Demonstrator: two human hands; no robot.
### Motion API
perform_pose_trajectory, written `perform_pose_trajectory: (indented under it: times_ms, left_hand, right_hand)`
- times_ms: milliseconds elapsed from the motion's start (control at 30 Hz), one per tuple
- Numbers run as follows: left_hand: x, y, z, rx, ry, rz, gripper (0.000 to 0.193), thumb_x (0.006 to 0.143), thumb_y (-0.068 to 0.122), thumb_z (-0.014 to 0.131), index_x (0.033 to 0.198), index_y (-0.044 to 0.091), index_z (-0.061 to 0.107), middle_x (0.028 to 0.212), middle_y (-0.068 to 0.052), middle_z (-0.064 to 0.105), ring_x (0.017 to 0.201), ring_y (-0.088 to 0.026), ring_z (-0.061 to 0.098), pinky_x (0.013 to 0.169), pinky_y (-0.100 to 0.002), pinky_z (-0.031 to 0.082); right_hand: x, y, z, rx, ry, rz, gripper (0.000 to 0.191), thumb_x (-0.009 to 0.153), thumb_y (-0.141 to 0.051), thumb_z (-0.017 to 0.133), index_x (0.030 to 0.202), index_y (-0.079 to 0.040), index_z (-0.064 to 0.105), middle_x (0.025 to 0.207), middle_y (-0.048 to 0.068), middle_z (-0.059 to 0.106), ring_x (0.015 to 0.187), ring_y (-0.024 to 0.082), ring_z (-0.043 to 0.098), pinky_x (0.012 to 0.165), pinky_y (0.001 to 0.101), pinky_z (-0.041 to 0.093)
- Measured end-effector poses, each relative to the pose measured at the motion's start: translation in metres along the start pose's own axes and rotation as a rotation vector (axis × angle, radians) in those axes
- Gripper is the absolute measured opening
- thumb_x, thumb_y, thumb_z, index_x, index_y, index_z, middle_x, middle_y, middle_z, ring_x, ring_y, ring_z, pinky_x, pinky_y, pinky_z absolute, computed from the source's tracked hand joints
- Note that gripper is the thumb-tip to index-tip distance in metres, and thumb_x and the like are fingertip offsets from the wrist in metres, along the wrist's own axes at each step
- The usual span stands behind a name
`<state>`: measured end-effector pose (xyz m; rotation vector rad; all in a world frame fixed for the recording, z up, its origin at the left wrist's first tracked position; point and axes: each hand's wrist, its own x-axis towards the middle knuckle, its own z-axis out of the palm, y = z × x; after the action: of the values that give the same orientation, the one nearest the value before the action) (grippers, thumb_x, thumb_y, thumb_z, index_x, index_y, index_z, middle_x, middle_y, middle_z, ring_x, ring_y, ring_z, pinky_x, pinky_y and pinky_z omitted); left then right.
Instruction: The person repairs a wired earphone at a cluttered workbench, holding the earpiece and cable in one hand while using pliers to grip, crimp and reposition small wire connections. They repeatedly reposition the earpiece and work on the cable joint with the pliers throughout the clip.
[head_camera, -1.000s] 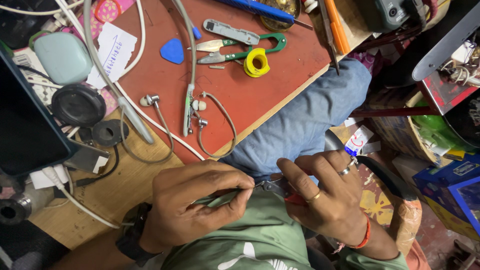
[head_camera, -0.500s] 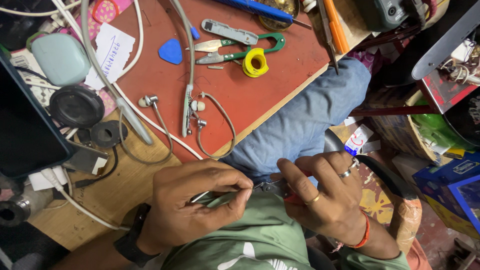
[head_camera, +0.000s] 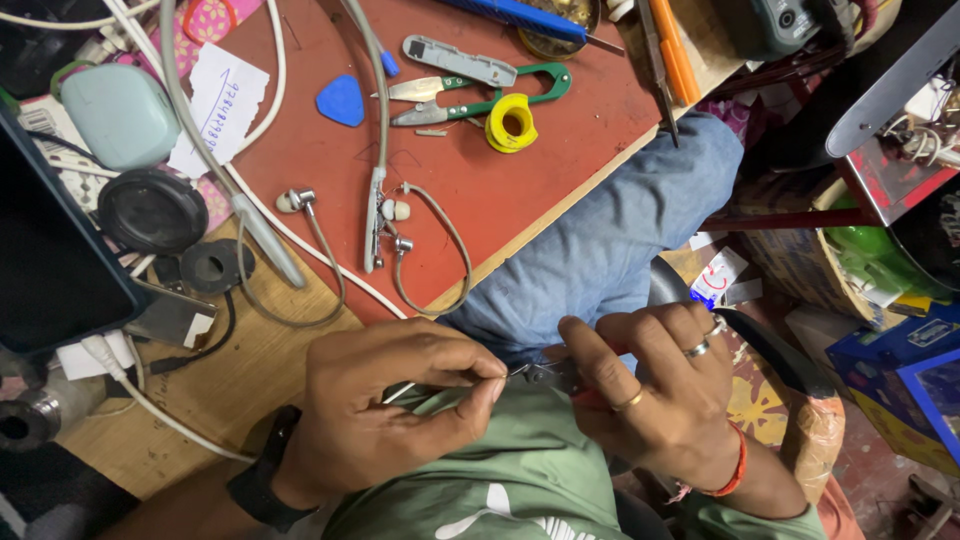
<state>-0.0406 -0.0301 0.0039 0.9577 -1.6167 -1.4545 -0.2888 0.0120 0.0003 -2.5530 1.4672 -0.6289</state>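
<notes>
your left hand (head_camera: 385, 420) fingers pinch a thin cable (head_camera: 440, 392); your right hand (head_camera: 655, 400) fingers grip small pliers (head_camera: 545, 376) at its tip. trimming step; next calls for steadiness.

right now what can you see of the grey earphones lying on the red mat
The grey earphones lie flat on the red mat, untouched by either hand. A stiff, pale grey neckband piece runs from the top edge of the picture down to a slim straight bar. Thin grey cords loop out from it: one curves right in a loop back to a metallic bud beside two small whitish ear tips, the other trails left onto the wooden bench and up to a second silver bud. It looks like plastic and rubber.
</notes>
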Motion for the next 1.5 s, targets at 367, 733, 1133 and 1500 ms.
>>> perform_pose_trajectory:
  times_ms: [367, 733, 1133, 1500]
  left_hand:
    - [-0.0002, -0.0001, 0.0007, -0.019, 0.001, -0.026, 0.017, 0.083, -0.004, 0.080, 0.098, -0.002, 0.074, 0.090, -0.008, 0.077, 0.080, -0.010, 0.079, 0.072, -0.021, 0.068]
    - [-0.0012, -0.0006, -0.0008, -0.054, -0.019, -0.083, 0.016, 0.083, -0.003, 0.081, 0.097, -0.001, 0.075, 0.089, -0.007, 0.078, 0.078, -0.009, 0.079, 0.069, -0.020, 0.065]
    - [-0.0008, -0.0010, -0.0011, -0.065, -0.028, -0.076, 0.016, 0.084, -0.004, 0.080, 0.098, -0.001, 0.075, 0.089, -0.008, 0.078, 0.078, -0.009, 0.078, 0.069, -0.020, 0.066]
    - [0.0000, 0.0014, -0.0015, 0.143, 0.010, 0.089, 0.017, 0.083, -0.001, 0.081, 0.097, 0.002, 0.072, 0.089, -0.006, 0.076, 0.078, -0.010, 0.077, 0.069, -0.022, 0.061]
  right_hand:
    - [-0.0001, -0.0009, 0.0001, -0.018, -0.005, 0.000, 0.058, 0.059, -0.013, 0.080, 0.116, -0.012, 0.071, 0.090, 0.002, 0.063, 0.081, 0.023, 0.055, 0.070, 0.0373, 0.042]
    - [0.0031, -0.0023, 0.0013, -0.064, 0.052, -0.015, 0.044, 0.074, -0.009, 0.083, 0.116, -0.011, 0.069, 0.088, 0.000, 0.061, 0.077, 0.022, 0.051, 0.067, 0.0364, 0.039]
    - [0.0030, -0.0017, 0.0007, -0.063, 0.035, -0.015, 0.043, 0.074, -0.013, 0.083, 0.115, -0.011, 0.070, 0.087, 0.000, 0.061, 0.076, 0.021, 0.051, 0.064, 0.0361, 0.039]
    - [0.0040, 0.0003, -0.0030, 0.114, -0.068, 0.019, 0.061, 0.051, -0.016, 0.076, 0.111, -0.006, 0.069, 0.089, 0.005, 0.063, 0.078, 0.027, 0.057, 0.068, 0.0397, 0.047]
